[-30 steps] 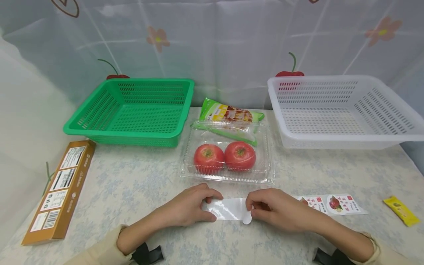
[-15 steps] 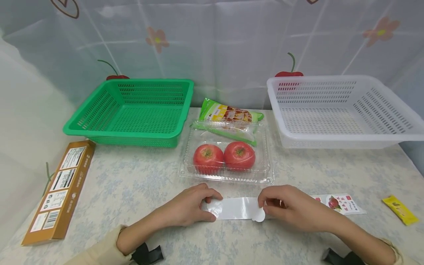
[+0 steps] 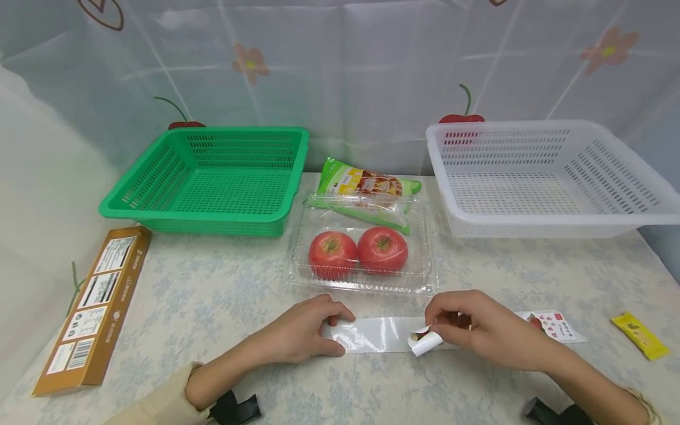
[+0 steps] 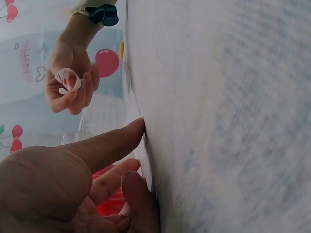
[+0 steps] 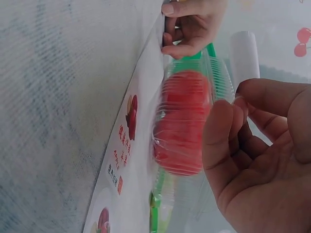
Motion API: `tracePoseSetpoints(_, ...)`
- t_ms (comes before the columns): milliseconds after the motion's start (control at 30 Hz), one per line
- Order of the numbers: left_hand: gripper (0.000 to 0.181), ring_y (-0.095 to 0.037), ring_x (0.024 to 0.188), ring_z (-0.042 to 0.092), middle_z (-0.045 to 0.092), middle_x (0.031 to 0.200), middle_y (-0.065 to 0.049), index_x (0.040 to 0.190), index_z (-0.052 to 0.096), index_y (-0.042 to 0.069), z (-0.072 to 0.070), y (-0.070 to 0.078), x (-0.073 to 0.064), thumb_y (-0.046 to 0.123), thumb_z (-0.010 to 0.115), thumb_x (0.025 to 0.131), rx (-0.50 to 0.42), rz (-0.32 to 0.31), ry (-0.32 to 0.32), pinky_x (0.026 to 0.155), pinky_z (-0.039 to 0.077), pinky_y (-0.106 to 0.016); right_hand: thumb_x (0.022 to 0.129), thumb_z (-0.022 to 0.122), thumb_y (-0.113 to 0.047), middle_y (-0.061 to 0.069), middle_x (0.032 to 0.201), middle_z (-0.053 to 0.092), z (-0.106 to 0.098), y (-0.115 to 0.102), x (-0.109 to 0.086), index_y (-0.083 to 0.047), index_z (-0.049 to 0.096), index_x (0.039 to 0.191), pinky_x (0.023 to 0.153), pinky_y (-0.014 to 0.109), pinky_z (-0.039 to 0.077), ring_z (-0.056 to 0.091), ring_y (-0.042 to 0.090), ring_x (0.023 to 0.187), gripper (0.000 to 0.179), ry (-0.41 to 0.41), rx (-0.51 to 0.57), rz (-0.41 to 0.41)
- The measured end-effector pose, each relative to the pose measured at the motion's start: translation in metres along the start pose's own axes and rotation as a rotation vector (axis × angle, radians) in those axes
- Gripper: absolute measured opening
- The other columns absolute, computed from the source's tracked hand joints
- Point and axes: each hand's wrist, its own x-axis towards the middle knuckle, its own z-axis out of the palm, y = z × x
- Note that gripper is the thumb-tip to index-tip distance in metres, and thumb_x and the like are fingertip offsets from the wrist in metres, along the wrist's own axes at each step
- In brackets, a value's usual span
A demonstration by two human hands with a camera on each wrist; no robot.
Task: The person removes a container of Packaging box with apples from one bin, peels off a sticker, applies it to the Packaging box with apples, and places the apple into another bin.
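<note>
A glossy backing strip [image 3: 374, 334] lies flat at the table's near edge. My left hand [image 3: 334, 333] holds its left end down between thumb and index finger [image 4: 127, 137]. My right hand [image 3: 432, 330] pinches the peeled end of a printed sticker [image 3: 425, 343], which curls into a small roll at my fingertips [image 4: 68, 80] [image 5: 244, 56]. The rest of the sticker [image 3: 555, 326] still lies on the strip beyond my right hand. Just behind both hands stands a clear clamshell [image 3: 361, 283] with two red fruits [image 3: 332, 254] inside.
A green basket [image 3: 207, 218] stands at the back left and a white basket [image 3: 536, 221] at the back right. A green snack bag [image 3: 366, 183] lies between them. A brown box [image 3: 90, 310] lies at the left, a yellow packet [image 3: 640, 336] at the right.
My right hand has moved to the right, peeling the sticker off and baring more of the glossy strip. The sticker's free end now curls up. My left hand has stayed put.
</note>
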Motion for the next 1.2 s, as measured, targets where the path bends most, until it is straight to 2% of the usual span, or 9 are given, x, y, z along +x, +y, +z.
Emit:
tracePoseSetpoints(200, 0.040, -0.008, 0.076, 0.048, 0.052, 0.092, 0.006, 0.119, 0.067, 0.015, 0.000, -0.002, -0.001, 0.017, 0.082, 0.081, -0.039, -0.003, 0.005, 0.071, 0.043, -0.026, 0.094, 0.064, 0.002, -0.010, 0.081, 0.057, -0.002, -0.005, 0.005, -0.025, 0.062, 0.095, 0.056, 0.025, 0.046, 0.054, 0.010, 0.067, 0.027, 0.016, 0.025, 0.009)
tracePoseSetpoints(300, 0.039, -0.007, 0.073, 0.050, 0.054, 0.094, 0.006, 0.119, 0.067, 0.014, -0.001, -0.001, -0.003, 0.019, 0.081, 0.083, -0.059, 0.004, 0.037, 0.071, 0.044, -0.026, 0.093, 0.064, 0.003, -0.008, 0.086, 0.059, -0.005, -0.008, 0.011, -0.023, 0.061, 0.095, 0.058, 0.027, 0.049, 0.057, 0.012, 0.069, 0.027, 0.053, 0.050, 0.009)
tracePoseSetpoints(533, 0.032, -0.005, 0.062, 0.054, 0.062, 0.088, 0.013, 0.120, 0.068, 0.015, -0.007, 0.011, -0.008, 0.024, 0.074, 0.090, -0.143, 0.065, 0.144, 0.062, 0.047, -0.026, 0.097, 0.055, 0.006, 0.002, 0.080, 0.062, -0.011, -0.016, 0.025, -0.013, 0.056, 0.101, 0.053, 0.033, 0.050, 0.059, 0.022, 0.063, 0.020, 0.146, 0.156, 0.050)
tracePoseSetpoints(633, 0.033, -0.006, 0.057, 0.052, 0.061, 0.083, 0.013, 0.122, 0.067, 0.015, -0.014, 0.016, -0.008, 0.022, 0.073, 0.091, -0.177, 0.108, 0.267, 0.055, 0.045, -0.025, 0.096, 0.054, 0.008, 0.003, 0.071, 0.060, -0.012, -0.017, 0.032, -0.011, 0.054, 0.101, 0.051, 0.034, 0.048, 0.057, 0.021, 0.059, 0.019, 0.182, 0.159, 0.066)
tracePoseSetpoints(700, 0.034, -0.007, 0.055, 0.047, 0.059, 0.082, 0.010, 0.122, 0.067, 0.014, -0.018, 0.018, -0.008, 0.021, 0.074, 0.089, -0.123, 0.138, 0.406, 0.053, 0.042, -0.024, 0.095, 0.054, 0.008, 0.003, 0.070, 0.058, -0.013, -0.017, 0.038, -0.010, 0.055, 0.100, 0.052, 0.033, 0.048, 0.056, 0.020, 0.058, 0.018, 0.208, 0.144, 0.076)
tracePoseSetpoints(833, 0.040, -0.009, 0.059, 0.045, 0.055, 0.088, 0.003, 0.123, 0.066, 0.010, -0.024, 0.016, -0.006, 0.026, 0.075, 0.087, 0.140, 0.162, 0.695, 0.049, 0.036, -0.024, 0.093, 0.056, 0.008, 0.003, 0.069, 0.056, -0.014, -0.017, 0.050, -0.008, 0.056, 0.098, 0.053, 0.033, 0.049, 0.055, 0.021, 0.057, 0.017, 0.241, 0.120, 0.103)
tracePoseSetpoints(933, 0.048, -0.013, 0.061, 0.048, 0.054, 0.099, -0.004, 0.126, 0.065, 0.009, -0.028, 0.011, -0.002, 0.034, 0.074, 0.086, 0.314, 0.138, 0.830, 0.046, 0.035, -0.024, 0.090, 0.053, 0.011, 0.006, 0.071, 0.056, -0.015, -0.017, 0.058, -0.007, 0.057, 0.098, 0.053, 0.033, 0.049, 0.054, 0.021, 0.057, 0.020, 0.268, 0.112, 0.116)
tracePoseSetpoints(1067, 0.048, -0.019, 0.058, 0.053, 0.055, 0.117, -0.013, 0.126, 0.066, 0.011, -0.035, 0.001, 0.005, 0.039, 0.071, 0.087, 0.411, 0.078, 0.881, 0.041, 0.035, -0.026, 0.085, 0.051, 0.014, 0.009, 0.074, 0.056, -0.017, -0.015, 0.067, -0.005, 0.057, 0.099, 0.053, 0.033, 0.049, 0.053, 0.022, 0.058, 0.025, 0.304, 0.110, 0.130)
tracePoseSetpoints(1200, 0.048, -0.025, 0.067, 0.064, 0.057, 0.126, -0.013, 0.128, 0.067, 0.014, -0.040, -0.005, 0.009, 0.044, 0.066, 0.090, 0.396, -0.010, 0.800, 0.047, 0.044, -0.032, 0.085, 0.057, 0.012, 0.012, 0.081, 0.058, -0.019, -0.014, 0.076, -0.004, 0.058, 0.102, 0.052, 0.035, 0.051, 0.054, 0.023, 0.061, 0.024, 0.323, 0.115, 0.142)
